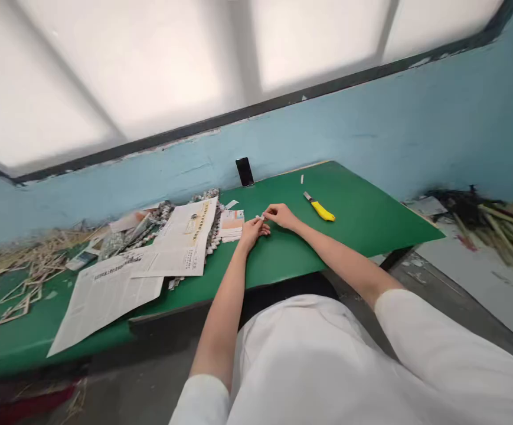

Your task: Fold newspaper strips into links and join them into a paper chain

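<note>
Over the green table, both hands meet at a small white piece, which looks like folded paper (261, 218). My left hand (252, 231) pinches it from the left, its other fingers curled. From the right, my right hand (281, 216) grips the same piece between thumb and forefinger. Just left of my left hand lies a stack of printed paper slips (231, 224). A knife with a yellow handle (322, 211) rests to the right of my right hand, its blade pointing toward the wall. Near it is a thin white paper strip (301, 179).
A phone (244, 172) leans against the blue wall. Newspaper sheets (180, 242) cover a heap of small folded paper pieces (214, 230). Thin stick frames (30, 289) are piled at the left of the green table (371, 218). Bundled sticks (508, 230) lie at far right.
</note>
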Action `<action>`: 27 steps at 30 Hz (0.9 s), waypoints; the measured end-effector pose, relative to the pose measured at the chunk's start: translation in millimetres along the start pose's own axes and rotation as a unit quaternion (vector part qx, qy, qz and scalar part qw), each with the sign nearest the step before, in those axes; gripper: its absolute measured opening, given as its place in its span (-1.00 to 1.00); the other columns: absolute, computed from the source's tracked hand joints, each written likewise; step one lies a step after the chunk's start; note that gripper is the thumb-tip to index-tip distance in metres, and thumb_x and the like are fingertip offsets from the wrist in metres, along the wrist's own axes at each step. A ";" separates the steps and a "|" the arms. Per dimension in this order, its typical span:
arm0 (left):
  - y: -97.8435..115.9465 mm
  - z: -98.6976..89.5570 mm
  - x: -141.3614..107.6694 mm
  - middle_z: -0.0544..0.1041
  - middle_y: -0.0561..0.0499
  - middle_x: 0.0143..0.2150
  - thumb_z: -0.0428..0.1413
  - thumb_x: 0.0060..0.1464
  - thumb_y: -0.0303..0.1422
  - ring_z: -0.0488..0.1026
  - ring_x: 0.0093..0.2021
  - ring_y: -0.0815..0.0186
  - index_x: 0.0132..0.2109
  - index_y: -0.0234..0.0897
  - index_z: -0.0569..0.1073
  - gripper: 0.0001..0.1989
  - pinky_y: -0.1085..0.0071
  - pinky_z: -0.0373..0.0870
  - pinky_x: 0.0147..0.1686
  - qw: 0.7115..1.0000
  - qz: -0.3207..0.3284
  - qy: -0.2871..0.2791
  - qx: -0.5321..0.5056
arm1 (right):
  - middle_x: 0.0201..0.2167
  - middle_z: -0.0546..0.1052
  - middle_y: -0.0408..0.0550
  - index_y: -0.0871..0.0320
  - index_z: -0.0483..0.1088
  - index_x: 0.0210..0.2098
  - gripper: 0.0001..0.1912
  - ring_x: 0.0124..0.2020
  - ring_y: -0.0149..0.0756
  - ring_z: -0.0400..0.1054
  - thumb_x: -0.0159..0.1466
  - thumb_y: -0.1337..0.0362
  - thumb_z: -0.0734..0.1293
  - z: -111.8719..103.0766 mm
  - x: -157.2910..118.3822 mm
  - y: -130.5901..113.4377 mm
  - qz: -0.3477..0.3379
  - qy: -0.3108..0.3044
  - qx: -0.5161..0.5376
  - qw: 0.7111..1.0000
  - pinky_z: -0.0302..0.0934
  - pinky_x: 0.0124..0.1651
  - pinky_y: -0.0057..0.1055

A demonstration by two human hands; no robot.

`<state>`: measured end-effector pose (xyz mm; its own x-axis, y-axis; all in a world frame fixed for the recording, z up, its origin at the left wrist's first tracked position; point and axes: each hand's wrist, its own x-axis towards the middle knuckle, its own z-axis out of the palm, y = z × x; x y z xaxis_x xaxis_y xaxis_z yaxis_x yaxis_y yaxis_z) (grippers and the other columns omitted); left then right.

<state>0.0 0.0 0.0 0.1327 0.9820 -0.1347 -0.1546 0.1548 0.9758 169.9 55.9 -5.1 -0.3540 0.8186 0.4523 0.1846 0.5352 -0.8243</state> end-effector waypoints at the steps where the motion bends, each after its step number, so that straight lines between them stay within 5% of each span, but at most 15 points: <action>1: -0.5 0.0 0.1 0.57 -0.04 -0.47 0.19 0.30 -0.29 0.55 -0.52 0.36 -0.16 -0.41 0.44 -0.79 0.49 0.45 -0.42 1.000 -0.001 0.001 0.000 | -0.45 0.61 -0.04 0.20 0.52 -0.39 -0.71 -0.44 -0.31 0.39 0.27 0.08 0.38 0.0 -0.9 -1.3 -0.003 0.004 -0.007 1.000 0.20 -0.34 -0.40; 13: -2.5 -0.8 -1.5 0.56 -0.07 -0.49 0.20 0.28 -0.25 0.52 -0.53 0.36 -0.19 -0.42 0.48 -0.75 0.47 0.42 -0.45 0.999 0.033 -0.011 0.006 | -0.51 0.52 -0.10 0.18 0.50 -0.46 -0.60 -0.46 -0.34 0.29 0.29 -0.03 0.39 -1.2 -10.5 -19.8 -0.080 -0.042 -0.015 0.996 0.15 -0.34 -0.39; 21: -3.1 -0.2 1.3 0.54 -0.03 -0.53 0.24 0.25 -0.27 0.52 -0.57 0.33 -0.19 -0.30 0.29 -0.73 0.50 0.38 -0.52 0.998 0.026 0.051 -0.003 | -0.47 0.50 -0.11 0.18 0.51 -0.21 -0.60 -0.45 -0.33 0.29 0.28 -0.07 0.40 0.8 -10.2 -20.0 -0.040 -0.063 0.004 0.997 0.18 -0.35 -0.40; 27: 0.5 -0.6 1.1 0.55 -0.04 -0.53 0.23 0.23 -0.34 0.54 -0.54 0.32 -0.23 -0.31 0.33 -0.79 0.48 0.43 -0.47 0.999 0.013 0.037 -0.037 | -0.48 0.48 -0.13 0.18 0.49 -0.16 -0.58 -0.45 -0.31 0.32 0.28 -0.07 0.39 3.1 -8.9 -16.4 -0.027 -0.075 -0.015 0.997 0.19 -0.33 -0.37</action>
<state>-0.5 1.2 0.3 0.0558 0.9906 -0.1246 -0.2292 0.1342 0.9641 167.2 39.2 3.4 -0.4966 0.7498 0.4373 0.1879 0.5847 -0.7892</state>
